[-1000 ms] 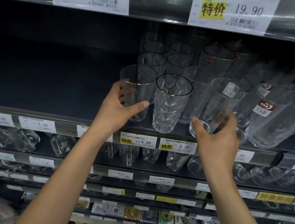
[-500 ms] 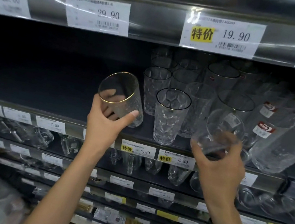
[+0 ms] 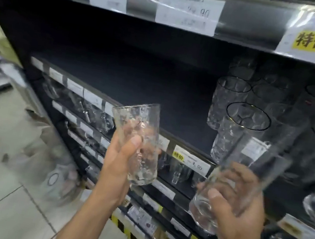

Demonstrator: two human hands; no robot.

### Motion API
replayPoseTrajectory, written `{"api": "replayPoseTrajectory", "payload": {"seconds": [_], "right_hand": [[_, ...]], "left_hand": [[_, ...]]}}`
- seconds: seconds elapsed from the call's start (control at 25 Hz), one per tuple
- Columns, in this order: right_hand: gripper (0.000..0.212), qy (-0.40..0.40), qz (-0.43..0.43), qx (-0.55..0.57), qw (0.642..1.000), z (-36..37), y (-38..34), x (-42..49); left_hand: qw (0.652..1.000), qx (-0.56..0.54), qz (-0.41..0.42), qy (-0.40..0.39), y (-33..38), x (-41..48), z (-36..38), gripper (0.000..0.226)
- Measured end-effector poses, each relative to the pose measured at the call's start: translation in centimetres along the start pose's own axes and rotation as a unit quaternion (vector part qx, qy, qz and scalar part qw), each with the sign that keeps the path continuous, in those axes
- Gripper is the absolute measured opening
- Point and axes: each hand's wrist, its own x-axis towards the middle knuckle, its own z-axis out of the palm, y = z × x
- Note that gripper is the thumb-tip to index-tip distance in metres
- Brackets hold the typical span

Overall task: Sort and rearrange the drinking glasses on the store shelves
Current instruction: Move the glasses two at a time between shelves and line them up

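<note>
1. Glass, clear and dimpled: the textured glass (image 3: pixel 138 137) hangs in the air just in front of the shelf's front edge. It is close to upright, with its mouth leaning toward 11 o'clock. The left hand (image 3: pixel 119 161) is wrapped round its lower half, thumb pressed across the front.
2. At 4 o'clock of it, the plain tall glass (image 3: pixel 259 158) carries a paper label and is tilted, mouth toward 1 o'clock. The right hand (image 3: pixel 241 214) curls its fingers round the base end. This glass is off the shelf too.
3. At 12 o'clock of the right hand, a gold-rimmed faceted glass (image 3: pixel 239 138) stands at the front of a row. The tilted glass overlaps it in the view, and I cannot tell whether they touch.
4. Risks, as I judge them:
   - The raised mouth of the tilted glass could swing into the front faceted glass and knock it over the edge.
   - A grip so low on a long glass could let it pivot or slip.
   - The two carried glasses could clink if the hands close in.
5. Room and edges:
   - The dark shelf board (image 3: pixel 137 86) lies open at 9 to 10 o'clock of the standing row, a wide landing place.
   - Its front lip with price tags (image 3: pixel 93 98) must be cleared on the way in.
   - The upper shelf (image 3: pixel 240 39) caps the space at 12 o'clock.
</note>
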Motion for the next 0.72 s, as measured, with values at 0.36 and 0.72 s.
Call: {"api": "replayPoseTrajectory", "payload": {"seconds": [0.36, 0.72], "right_hand": [[0.04, -0.239, 0.201, 0.081, 0.946, 10.8, 4.0, -0.9], [0.021, -0.391, 0.252, 0.11, 0.878, 23.9, 6.1, -3.4]], "left_hand": [[0.983, -0.086, -0.032, 0.158, 2.3, -6.6, -9.9, 0.047], [0.952, -0.069, -0.003, 0.298, 6.2, -9.9, -20.3, 0.096]]}}
